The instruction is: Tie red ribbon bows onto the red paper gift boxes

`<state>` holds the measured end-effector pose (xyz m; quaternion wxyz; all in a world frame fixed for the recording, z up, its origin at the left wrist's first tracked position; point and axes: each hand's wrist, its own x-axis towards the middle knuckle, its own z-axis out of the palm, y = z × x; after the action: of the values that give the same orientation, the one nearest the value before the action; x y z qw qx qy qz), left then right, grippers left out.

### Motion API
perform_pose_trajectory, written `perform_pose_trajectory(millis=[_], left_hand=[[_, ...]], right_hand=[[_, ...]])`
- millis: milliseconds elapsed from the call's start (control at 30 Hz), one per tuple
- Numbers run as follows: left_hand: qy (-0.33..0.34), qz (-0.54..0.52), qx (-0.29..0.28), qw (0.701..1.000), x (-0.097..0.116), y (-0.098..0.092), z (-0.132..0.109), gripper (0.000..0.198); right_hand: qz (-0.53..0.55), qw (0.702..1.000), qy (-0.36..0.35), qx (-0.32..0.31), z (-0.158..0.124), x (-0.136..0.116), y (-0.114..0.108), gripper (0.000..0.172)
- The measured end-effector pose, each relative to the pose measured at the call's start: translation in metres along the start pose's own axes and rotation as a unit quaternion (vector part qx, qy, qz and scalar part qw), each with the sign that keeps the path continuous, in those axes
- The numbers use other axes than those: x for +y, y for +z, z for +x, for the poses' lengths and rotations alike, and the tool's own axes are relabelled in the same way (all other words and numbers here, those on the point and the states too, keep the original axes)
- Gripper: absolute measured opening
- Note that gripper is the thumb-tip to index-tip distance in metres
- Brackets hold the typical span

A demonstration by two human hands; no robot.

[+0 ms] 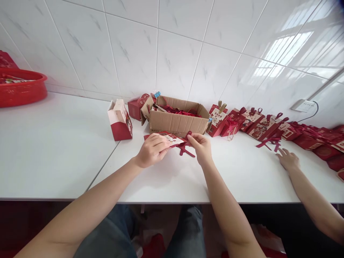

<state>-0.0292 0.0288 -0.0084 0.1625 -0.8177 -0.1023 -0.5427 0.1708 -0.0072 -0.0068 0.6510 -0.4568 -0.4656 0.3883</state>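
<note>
Just before carton [176, 120], on table [61, 150]: left hand [152, 149] clamps flat red card blank [168, 138] at near edge; right hand [202, 146] pinches ribbon [187, 145] beside it, fingertips closed on strip. Blank looks light, thin, stiff enough to crease, glossy, likely slippery; grip at edges, not printed face. Ribbon limp, best taken near end. Right of carton, co-worker's hand [288, 159] lies open by finished boxes [255, 123].

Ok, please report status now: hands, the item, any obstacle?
Left hand grips flat red box. Right hand pinches its ribbon. Cardboard box just behind; co-worker's hand apart.
</note>
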Motion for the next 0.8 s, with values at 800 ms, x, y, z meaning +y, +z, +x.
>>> perform_pose_trajectory(millis=[800], left_hand=[[-0.044,-0.042,0.030,0.998,0.004,0.002,0.002,0.014]], right_hand=[[0.181,0.978,-0.098,-0.027,0.000,-0.010,-0.007,0.020]])
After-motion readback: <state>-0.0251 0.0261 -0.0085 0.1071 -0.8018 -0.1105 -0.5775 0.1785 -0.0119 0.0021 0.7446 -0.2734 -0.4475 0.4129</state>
